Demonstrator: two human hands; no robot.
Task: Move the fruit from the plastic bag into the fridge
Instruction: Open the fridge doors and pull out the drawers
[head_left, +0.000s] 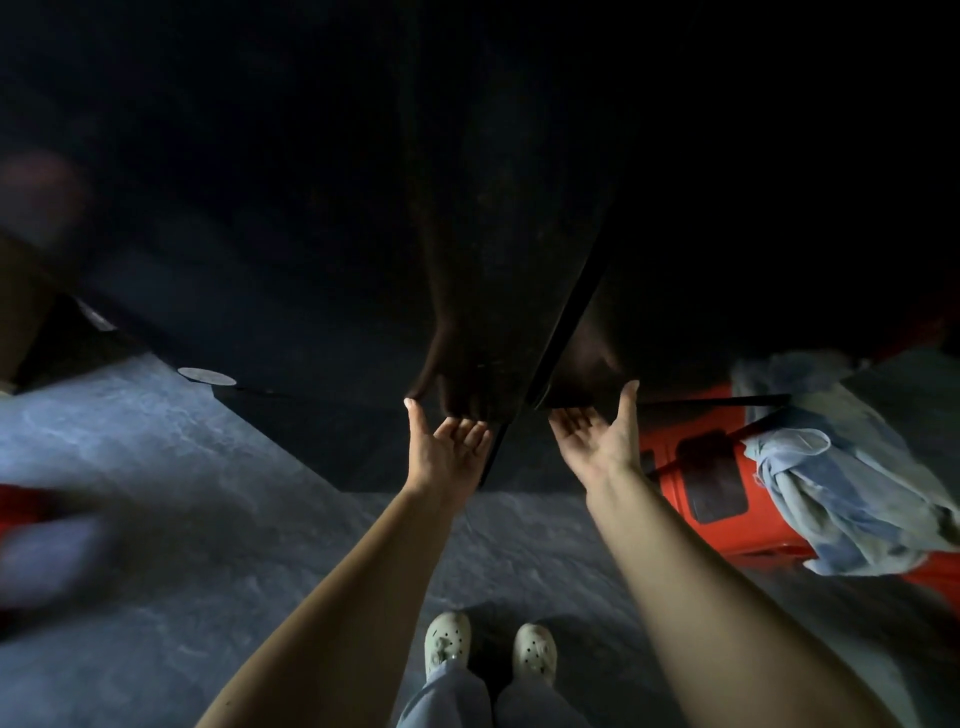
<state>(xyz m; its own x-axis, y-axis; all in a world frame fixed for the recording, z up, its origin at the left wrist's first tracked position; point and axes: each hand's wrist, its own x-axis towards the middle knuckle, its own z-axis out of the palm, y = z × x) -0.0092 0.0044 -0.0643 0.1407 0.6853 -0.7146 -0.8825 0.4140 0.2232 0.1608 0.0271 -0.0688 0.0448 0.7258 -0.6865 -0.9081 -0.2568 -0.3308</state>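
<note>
Now we are raising our left hand (448, 441) and right hand (597, 436), palms up, fingers loose and empty, to the door seam of the fridge (311, 270) at frame centre, seemingly to pull it open; fruit and plastic bag are not showing.

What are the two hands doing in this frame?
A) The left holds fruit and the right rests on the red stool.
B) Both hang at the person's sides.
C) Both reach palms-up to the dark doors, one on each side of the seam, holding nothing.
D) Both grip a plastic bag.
C: the left hand and the right hand are empty, palms up, with their fingertips at the lower edges of the dark fridge doors.
</note>
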